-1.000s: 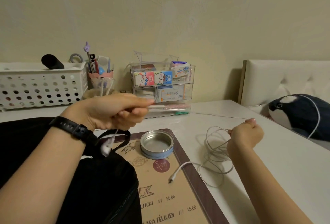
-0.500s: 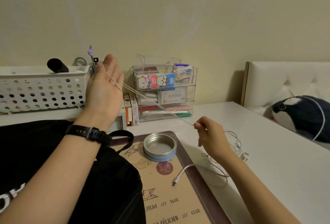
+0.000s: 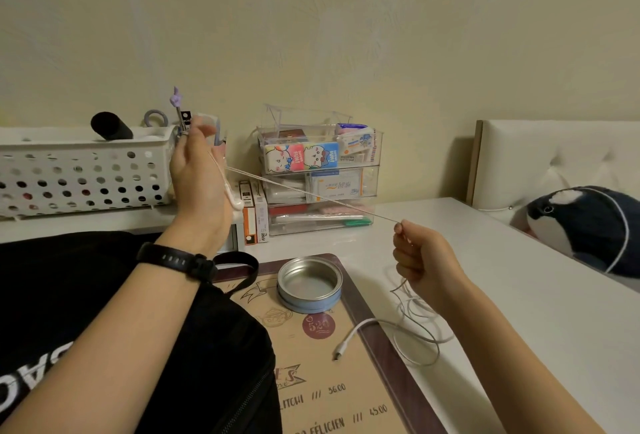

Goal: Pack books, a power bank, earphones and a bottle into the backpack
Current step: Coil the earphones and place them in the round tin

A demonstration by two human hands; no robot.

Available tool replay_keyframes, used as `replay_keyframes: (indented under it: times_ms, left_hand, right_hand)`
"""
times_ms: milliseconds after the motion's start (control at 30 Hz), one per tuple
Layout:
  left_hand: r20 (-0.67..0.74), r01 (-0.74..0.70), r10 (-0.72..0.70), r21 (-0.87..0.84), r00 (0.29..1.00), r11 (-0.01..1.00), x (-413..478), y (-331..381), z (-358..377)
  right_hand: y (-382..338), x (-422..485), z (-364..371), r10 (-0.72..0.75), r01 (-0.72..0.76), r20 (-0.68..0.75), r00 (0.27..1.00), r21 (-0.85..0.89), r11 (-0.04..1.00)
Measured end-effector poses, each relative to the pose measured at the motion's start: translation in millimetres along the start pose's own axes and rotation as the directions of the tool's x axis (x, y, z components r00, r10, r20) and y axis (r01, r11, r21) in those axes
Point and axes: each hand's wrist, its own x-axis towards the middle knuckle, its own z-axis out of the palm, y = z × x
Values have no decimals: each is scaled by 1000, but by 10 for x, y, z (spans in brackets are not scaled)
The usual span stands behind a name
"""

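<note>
White wired earphones (image 3: 313, 197) stretch taut between my two hands above the desk. My left hand (image 3: 199, 181) is raised with fingers up, the cable looped over it and an earbud (image 3: 235, 203) hanging by the palm. My right hand (image 3: 420, 257) pinches the cable lower and to the right. The rest of the cable lies in loose loops (image 3: 415, 326) on the desk, its plug (image 3: 341, 352) on the brown mat. The black backpack (image 3: 104, 312) lies at the lower left under my left forearm.
A round metal tin (image 3: 309, 284) sits on the brown menu mat (image 3: 332, 395). Behind stand a white perforated basket (image 3: 79, 174), clear stacked organisers (image 3: 320, 170) and small boxes (image 3: 254, 212). A dark whale plush (image 3: 585, 226) lies at the right, past the desk edge.
My left hand rose and opened upright with the cable wound over it. My right hand moved left, then back right, drawing the cable taut; the camera view dipped slightly.
</note>
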Motion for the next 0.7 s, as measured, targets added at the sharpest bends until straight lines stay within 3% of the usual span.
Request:
replay_keyframes:
  times_ms: [67, 167, 267, 333, 367, 400, 467, 533, 633, 700]
  left_hand:
    - [8, -63, 63, 211, 998, 975, -17, -16, -16]
    - [176, -268, 210, 455, 962, 849, -50, -62, -51]
    - [403, -520, 331, 710, 853, 475, -68, -173, -85]
    - [513, -564, 261, 805, 818, 185, -98, -242, -86]
    - [540, -565, 183, 814, 822, 135, -120, -262, -78]
    - [548, -554, 89, 814, 832, 174, -151, -276, -69]
    - [551, -476, -115, 794, 827, 379, -201, -279, -45]
    - [558, -336, -321, 772, 765, 540, -245, -235, -3]
    - [606, 26, -632, 712, 482, 702, -339, -150, 41]
    - [622, 198, -723, 700, 303, 686, -350, -108, 39]
  right_hand:
    - [11, -5, 6, -42, 40, -16, 999, -65, 997]
    - [30, -19, 32, -143, 140, -11, 990, -139, 980]
    - [7, -50, 50, -229, 228, 3, 974, -93, 969]
    - [-37, -67, 50, -249, 249, -6, 968, 28, 968]
    - [-62, -68, 41, -240, 241, -21, 971, 107, 965]
    - [-87, -62, 28, -224, 227, -38, 974, 190, 955]
    - [-125, -43, -4, -196, 208, -71, 978, 322, 924]
    - [-143, -11, -35, -176, 207, -111, 978, 407, 890]
    - [-130, 29, -103, -146, 217, -178, 973, 492, 843]
    - [-110, 64, -140, -133, 226, -212, 968, 507, 832]
